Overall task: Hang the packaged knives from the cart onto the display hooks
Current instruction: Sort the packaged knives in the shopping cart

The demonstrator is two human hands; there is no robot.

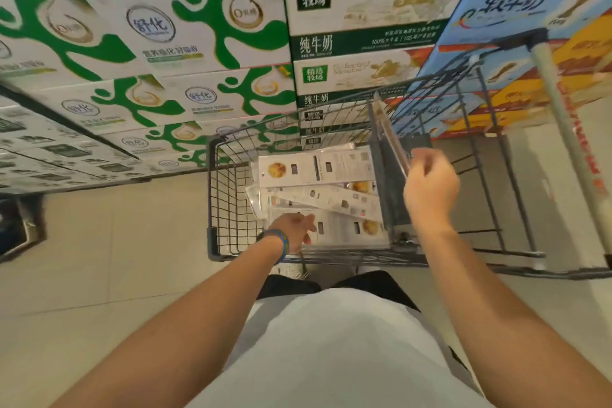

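A grey wire cart (218, 195) stands in front of me. Several flat white packaged knives (318, 169) lie stacked in its basket. My left hand (294, 230) reaches into the basket and rests on the nearest package in the stack, fingers lightly curled over its edge. My right hand (430, 189) is raised above the cart's right side and pinches one packaged knife (389, 132), which stands edge-on and tilts up and away. No display hooks are in view.
Stacked milk cartons (185, 43) fill the shelves behind the cart, with blue and orange cartons (516, 26) to the right. The cart's handle (559, 109) runs along the right. Pale floor tiles (116, 242) lie to the left.
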